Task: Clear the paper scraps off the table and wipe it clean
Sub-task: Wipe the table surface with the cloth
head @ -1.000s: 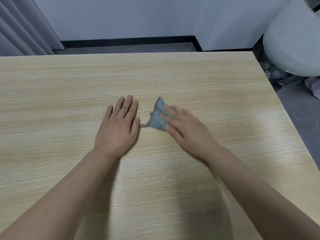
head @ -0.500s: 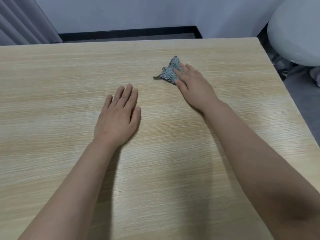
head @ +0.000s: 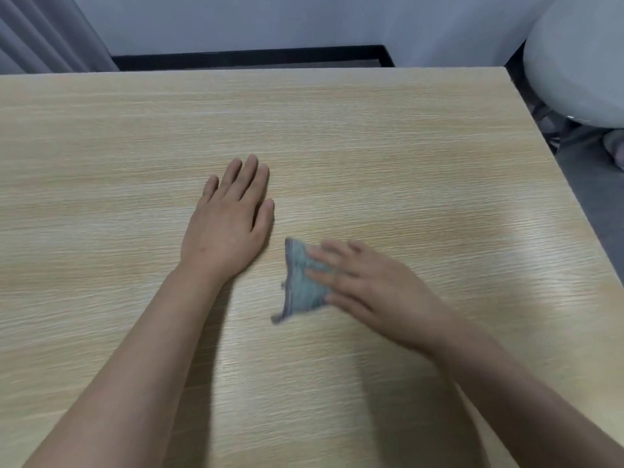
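— Wood-grain, pale and light: that is the table [head: 371, 136] under you, and it fills most of the head view.

— What lies beyond the table?

— Off its far edge you have a white wall with a black baseboard [head: 250, 58], and grey curtains [head: 44, 32] past its far left corner. Off its far right corner sits a rounded white chair [head: 574, 59].

— And my arms?

— Both your forearms reach in over the table's near edge. Your left hand [head: 228, 224] lies palm down on the table, about mid-width, fingers straight and close together, holding nothing.

— And the right?

— Your right hand [head: 374, 292] is on the table too, just nearer the table's close edge than the left hand and to its right. Its fingers are stretched out, fairly straight, pressing down on the cloth [head: 300, 285] rather than curling round it. The hand and cloth are blurred, so finer detail of the fingers is hard to tell.

— Where is the cloth, exactly?

— Flat on the table, near the middle, under your right fingertips. It is a small blue-grey rag, bunched into a rough triangle, with a corner trailing toward the table's near edge. It sits close beside your left wrist but apart from it.
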A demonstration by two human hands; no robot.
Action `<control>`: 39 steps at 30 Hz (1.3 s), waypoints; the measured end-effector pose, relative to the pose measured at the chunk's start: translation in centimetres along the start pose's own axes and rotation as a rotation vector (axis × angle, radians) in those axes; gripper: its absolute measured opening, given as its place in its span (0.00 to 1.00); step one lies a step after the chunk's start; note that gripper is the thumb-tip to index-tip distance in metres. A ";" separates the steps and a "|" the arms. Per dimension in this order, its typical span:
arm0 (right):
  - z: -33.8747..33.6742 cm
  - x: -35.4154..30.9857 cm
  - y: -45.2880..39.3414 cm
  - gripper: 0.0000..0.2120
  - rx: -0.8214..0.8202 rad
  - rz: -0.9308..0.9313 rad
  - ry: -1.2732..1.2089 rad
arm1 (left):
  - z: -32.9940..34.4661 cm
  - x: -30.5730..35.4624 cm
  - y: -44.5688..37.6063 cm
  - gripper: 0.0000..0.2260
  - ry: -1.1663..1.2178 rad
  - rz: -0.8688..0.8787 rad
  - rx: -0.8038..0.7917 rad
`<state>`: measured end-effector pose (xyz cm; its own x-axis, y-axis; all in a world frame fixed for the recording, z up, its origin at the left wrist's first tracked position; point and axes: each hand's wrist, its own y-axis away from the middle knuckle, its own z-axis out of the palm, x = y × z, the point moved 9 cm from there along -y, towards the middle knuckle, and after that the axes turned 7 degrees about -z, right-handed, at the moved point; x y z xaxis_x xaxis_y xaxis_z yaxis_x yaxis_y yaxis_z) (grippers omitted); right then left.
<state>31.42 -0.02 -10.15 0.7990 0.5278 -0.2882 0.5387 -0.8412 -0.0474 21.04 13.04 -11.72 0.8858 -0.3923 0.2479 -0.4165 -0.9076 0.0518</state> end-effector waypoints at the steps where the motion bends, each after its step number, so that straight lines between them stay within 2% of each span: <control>1: -0.3 1.7 -0.8 0.21 -0.004 0.050 0.002 | 0.0 0.0 0.0 0.24 0.000 -0.003 -0.003; 5: -2.4 10.6 -3.3 0.21 0.073 0.351 -0.080 | -0.1 0.0 0.0 0.23 0.013 -0.007 0.000; 9: -3.2 13.3 -4.4 0.21 0.149 0.483 -0.072 | -0.1 0.0 0.0 0.23 0.017 -0.007 0.006; 13: -2.3 9.5 -3.0 0.21 0.139 0.444 -0.044 | -0.1 0.0 0.1 0.23 0.025 0.002 0.015; 19: 0.3 -1.7 1.9 0.20 0.073 0.170 -0.004 | -0.4 0.1 0.3 0.23 0.051 -0.001 0.020; 23: 0.7 -2.4 2.4 0.20 0.018 0.096 -0.017 | -0.4 0.2 0.4 0.23 0.050 -0.009 -0.006; 25: 0.3 0.4 1.7 0.19 0.003 0.182 -0.027 | -0.3 0.3 0.9 0.23 0.046 -0.021 -0.038; 29: -1.8 8.3 1.0 0.20 0.091 0.526 -0.064 | 0.1 0.5 4.3 0.23 0.047 -0.014 -0.081; 32: -2.1 8.8 1.0 0.21 0.101 0.656 -0.044 | 0.4 0.4 8.2 0.29 0.055 -0.006 -0.106; 34: -1.5 6.0 1.2 0.21 0.071 0.636 -0.038 | 0.6 0.4 10.7 0.30 0.049 -0.007 -0.122; 39: 1.3 -5.0 4.8 0.21 0.018 0.435 -0.041 | 1.0 0.5 16.3 0.28 0.016 -0.005 -0.156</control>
<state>29.67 -6.80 -10.22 0.9389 0.1193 -0.3228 0.1495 -0.9863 0.0703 14.88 -2.08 -11.76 0.8851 -0.3844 0.2625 -0.4399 -0.8750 0.2020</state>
